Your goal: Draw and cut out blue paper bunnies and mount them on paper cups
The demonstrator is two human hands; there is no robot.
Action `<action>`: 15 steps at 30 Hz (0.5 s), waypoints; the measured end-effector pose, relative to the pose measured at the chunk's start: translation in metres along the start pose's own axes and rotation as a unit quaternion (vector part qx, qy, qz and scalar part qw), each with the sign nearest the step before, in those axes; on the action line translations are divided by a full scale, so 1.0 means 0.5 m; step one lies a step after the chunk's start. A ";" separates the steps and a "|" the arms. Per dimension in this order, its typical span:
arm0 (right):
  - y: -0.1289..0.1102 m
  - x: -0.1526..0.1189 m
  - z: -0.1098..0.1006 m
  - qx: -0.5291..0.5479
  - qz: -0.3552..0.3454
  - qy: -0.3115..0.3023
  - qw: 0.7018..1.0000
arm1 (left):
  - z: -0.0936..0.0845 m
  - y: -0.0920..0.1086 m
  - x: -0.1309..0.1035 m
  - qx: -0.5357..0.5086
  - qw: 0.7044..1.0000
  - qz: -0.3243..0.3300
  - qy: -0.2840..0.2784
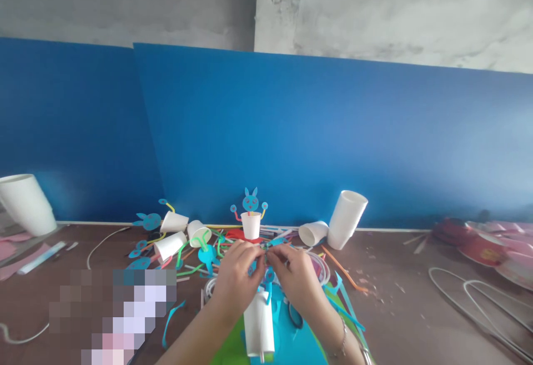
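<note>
My left hand [236, 276] and my right hand [295, 273] meet at the fingertips over the brown table, pinching a small blue paper piece on a straw [270, 243] between them. Just below the hands lies a white paper cup [259, 326] on its side with a blue straw part sticking out. It rests on blue paper [291, 345] and green paper [229, 351]. Behind my hands stands a finished white cup figure [251, 218] with a blue rabbit head and straw arms.
Several tipped cup figures [172, 231] and loose straws lie at the left of centre. A stack of white cups [346, 218] leans beside a fallen cup [313, 233]. More cups [25, 203] stand far left. White cable [470, 298] loops at right. Blue boards [316, 131] back the table.
</note>
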State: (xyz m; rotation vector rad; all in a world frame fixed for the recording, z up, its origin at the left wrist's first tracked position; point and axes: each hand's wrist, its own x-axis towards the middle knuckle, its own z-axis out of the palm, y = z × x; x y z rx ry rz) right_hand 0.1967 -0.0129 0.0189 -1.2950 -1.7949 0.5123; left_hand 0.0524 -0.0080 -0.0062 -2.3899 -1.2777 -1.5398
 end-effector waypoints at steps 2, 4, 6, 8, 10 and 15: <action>0.000 0.000 -0.001 -0.004 -0.004 -0.007 1.000 | 0.001 -0.001 -0.001 -0.001 1.000 -0.002 -0.005; 0.000 0.001 -0.002 -0.003 -0.005 -0.009 1.000 | 0.001 -0.001 -0.003 -0.003 1.000 -0.002 -0.008; -0.001 0.002 -0.003 0.001 -0.001 -0.012 1.000 | 0.001 -0.001 -0.003 -0.007 1.000 0.000 -0.008; -0.001 0.002 -0.003 0.006 0.001 -0.018 1.000 | 0.000 0.000 -0.004 -0.012 1.000 0.003 -0.013; -0.001 0.002 -0.003 0.006 0.003 -0.023 1.000 | -0.001 0.001 -0.003 -0.016 1.000 0.005 -0.021; -0.001 0.002 -0.004 0.004 0.009 -0.029 1.000 | -0.003 0.000 0.001 -0.026 0.999 -0.006 -0.025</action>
